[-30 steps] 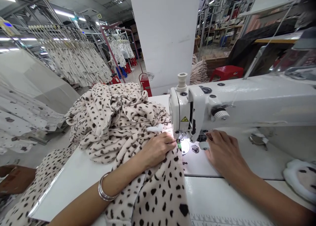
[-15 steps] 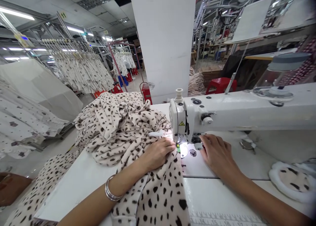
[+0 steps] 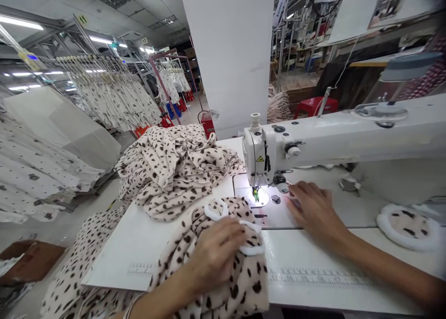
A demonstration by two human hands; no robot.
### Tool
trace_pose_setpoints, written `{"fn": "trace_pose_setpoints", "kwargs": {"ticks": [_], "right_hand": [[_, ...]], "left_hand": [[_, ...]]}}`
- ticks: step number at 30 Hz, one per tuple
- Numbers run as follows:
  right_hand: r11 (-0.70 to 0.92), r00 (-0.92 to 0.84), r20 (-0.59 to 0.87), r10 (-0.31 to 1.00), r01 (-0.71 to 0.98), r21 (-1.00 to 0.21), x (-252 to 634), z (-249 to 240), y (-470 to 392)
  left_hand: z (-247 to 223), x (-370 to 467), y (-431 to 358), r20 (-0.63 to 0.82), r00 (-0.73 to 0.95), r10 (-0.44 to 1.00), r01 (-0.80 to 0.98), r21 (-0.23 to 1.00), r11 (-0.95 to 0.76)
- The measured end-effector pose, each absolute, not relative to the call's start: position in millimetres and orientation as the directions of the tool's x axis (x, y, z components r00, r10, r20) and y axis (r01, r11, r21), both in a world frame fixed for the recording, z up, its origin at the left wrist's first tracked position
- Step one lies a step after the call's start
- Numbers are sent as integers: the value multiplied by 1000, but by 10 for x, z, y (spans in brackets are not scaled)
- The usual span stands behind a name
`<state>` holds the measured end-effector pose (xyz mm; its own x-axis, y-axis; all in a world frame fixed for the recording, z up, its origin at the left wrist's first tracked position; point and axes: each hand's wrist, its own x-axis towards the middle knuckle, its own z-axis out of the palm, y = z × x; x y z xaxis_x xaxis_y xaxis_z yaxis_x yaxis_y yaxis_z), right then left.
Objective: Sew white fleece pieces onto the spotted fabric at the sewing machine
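My left hand point(image 3: 219, 249) is closed on a bunched piece of cream fleece fabric with dark spots point(image 3: 244, 282), just in front of the sewing machine point(image 3: 270, 147). Curled white trim point(image 3: 251, 250) shows on the cloth beside my fingers. The lit presser foot point(image 3: 256, 194) has no cloth under it. Beside the machine head, my right hand point(image 3: 310, 203) is bent and slightly blurred. Its fingertips are close to the round knob point(image 3: 283, 187); whether they touch or hold anything, I cannot tell.
A heap of spotted fleece point(image 3: 177, 166) lies at the back left of the table. To the right rests a round spotted piece with white edging point(image 3: 407, 227). A printed ruler scale point(image 3: 313, 278) runs along the front. A white pillar point(image 3: 230, 54) stands behind.
My left hand has drawn the fleece away from the presser foot, toward me, exposing the needle plate and the white trim. My right hand stays by the machine head.
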<state>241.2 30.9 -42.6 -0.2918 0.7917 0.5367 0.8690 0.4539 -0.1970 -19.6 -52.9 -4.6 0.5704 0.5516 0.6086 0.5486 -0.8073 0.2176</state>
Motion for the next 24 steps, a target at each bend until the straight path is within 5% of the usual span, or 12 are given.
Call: {"fn": "trace_pose_setpoints", "kwargs": {"ticks": [2,5,9,13,16,19,24], "right_hand": [[487,-328,503,800,844,-224,2292,-352,92],[469,-317,412,854,811,-350,1984,-294,-215],[426,-276,346,897,750,-506,1647,-356,-416],[413,-251,334,908,667,-620,1652,-404,-499],[329,-97,329,939,529,-782,1730,-346,-621],[369,34,437,899,478,-797,1699,-247,-773],[483,80,579,811,466,-741,1488,-182,-963]], "left_hand": [[35,-302,-360,570,379,729,686,357,-635],[194,-473,-38,101,200,975,881,417,-224],[383,-557,120,-128,264,956,897,398,-194],[473,-550,-142,-9,224,975,890,408,-201],[466,-522,-468,297,102,950,879,421,-226],[398,-392,-772,531,85,843,853,398,-337],[290,-67,-1002,524,-73,849,883,430,-189]]}}
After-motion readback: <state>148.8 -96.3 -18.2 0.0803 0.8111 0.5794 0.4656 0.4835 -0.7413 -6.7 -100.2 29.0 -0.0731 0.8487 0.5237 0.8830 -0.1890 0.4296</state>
